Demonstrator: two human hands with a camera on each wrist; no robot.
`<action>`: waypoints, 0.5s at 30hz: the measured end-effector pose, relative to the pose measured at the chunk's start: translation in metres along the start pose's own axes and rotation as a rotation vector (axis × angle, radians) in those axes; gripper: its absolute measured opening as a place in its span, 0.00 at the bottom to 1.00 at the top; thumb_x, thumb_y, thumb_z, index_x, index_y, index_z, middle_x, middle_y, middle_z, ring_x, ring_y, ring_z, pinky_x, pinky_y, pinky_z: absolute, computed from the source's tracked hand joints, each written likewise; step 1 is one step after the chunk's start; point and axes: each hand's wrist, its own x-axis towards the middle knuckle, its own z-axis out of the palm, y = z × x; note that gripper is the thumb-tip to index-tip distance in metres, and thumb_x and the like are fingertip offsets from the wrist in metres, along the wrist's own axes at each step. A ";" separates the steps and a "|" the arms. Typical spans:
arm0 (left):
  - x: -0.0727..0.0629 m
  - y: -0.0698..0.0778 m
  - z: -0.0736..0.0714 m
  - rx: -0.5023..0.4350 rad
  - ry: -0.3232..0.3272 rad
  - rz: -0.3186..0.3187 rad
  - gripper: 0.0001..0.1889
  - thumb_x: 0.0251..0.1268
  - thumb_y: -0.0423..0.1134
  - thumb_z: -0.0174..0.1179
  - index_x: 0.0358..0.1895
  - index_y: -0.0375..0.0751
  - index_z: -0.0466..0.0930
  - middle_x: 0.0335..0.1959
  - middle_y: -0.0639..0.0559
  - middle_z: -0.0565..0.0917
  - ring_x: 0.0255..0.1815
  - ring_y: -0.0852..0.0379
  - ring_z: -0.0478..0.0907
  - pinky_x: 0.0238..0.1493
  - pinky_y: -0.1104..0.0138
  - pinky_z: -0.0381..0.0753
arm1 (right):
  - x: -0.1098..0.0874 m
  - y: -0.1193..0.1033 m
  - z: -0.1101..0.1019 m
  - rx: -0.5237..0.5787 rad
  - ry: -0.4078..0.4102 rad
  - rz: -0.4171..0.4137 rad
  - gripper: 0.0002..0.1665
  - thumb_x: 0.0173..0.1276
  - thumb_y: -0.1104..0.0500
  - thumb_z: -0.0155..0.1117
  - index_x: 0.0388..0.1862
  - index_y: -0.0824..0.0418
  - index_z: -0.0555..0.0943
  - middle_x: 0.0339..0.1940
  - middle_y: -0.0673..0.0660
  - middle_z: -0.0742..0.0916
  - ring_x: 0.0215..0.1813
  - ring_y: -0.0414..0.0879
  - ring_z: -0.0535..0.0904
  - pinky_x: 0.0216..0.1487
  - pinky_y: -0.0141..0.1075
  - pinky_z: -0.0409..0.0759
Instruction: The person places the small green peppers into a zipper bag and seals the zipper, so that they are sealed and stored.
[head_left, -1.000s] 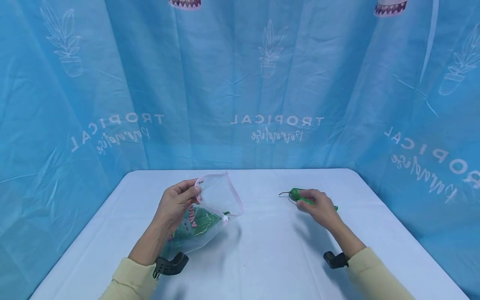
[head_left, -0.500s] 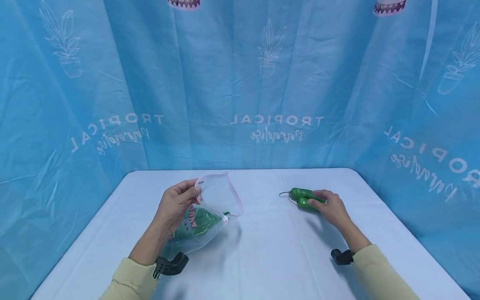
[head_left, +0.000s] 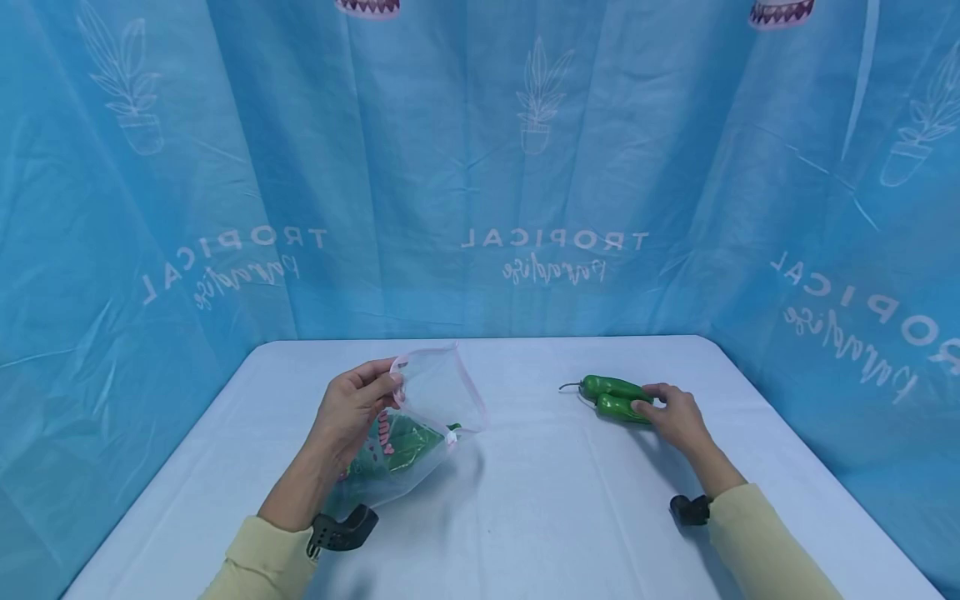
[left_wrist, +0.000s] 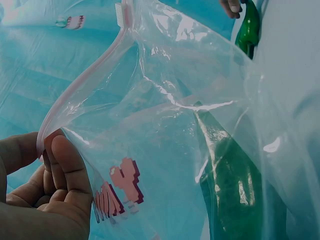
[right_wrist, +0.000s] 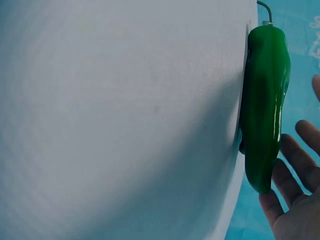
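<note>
One big blue curtain [head_left: 480, 167] fills most of the head view, and below it is a white table [head_left: 525, 500], both basically same as a second ago. Next size down is the clear bag [head_left: 438, 387] with the pink edge, around 7 o'clock in the head view, with some green stuff [head_left: 408, 442] showing through it. Hasn't budged, far as I can see.

Left hand [head_left: 354, 410], about 8 o'clock, is pinching the bag's rim between thumb and fingers, same grip as before. The right hand [head_left: 677, 417] is the one that's changed: it was draped right over the peppers, and now it's slid out toward 3 o'clock, fingers loosely spread around the tip ends. Can't tell if there's any pressure there.

So both peppers are way more visible now: a far pepper [head_left: 611, 387] and a near pepper [head_left: 621, 408], side by side and touching, at 4 o'clock, stems toward 9. They look pretty much where they were. Tiniest bits: a black wrist gadget [head_left: 341, 530] on the left and another one [head_left: 690, 510] on the right.
</note>
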 end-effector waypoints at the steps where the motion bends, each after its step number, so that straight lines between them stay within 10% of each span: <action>1: 0.000 0.000 0.000 -0.002 0.000 0.000 0.24 0.65 0.43 0.59 0.59 0.31 0.71 0.39 0.55 0.81 0.32 0.64 0.76 0.42 0.74 0.79 | 0.000 0.001 0.000 0.001 -0.007 0.003 0.34 0.67 0.46 0.57 0.65 0.67 0.68 0.66 0.71 0.70 0.67 0.66 0.64 0.63 0.59 0.66; 15: 0.000 -0.001 -0.001 -0.011 -0.004 0.014 0.24 0.65 0.42 0.58 0.59 0.29 0.70 0.39 0.55 0.81 0.31 0.64 0.76 0.40 0.74 0.79 | 0.002 0.013 -0.002 -0.011 -0.066 0.015 0.35 0.67 0.46 0.58 0.64 0.69 0.68 0.65 0.73 0.70 0.67 0.68 0.64 0.62 0.58 0.68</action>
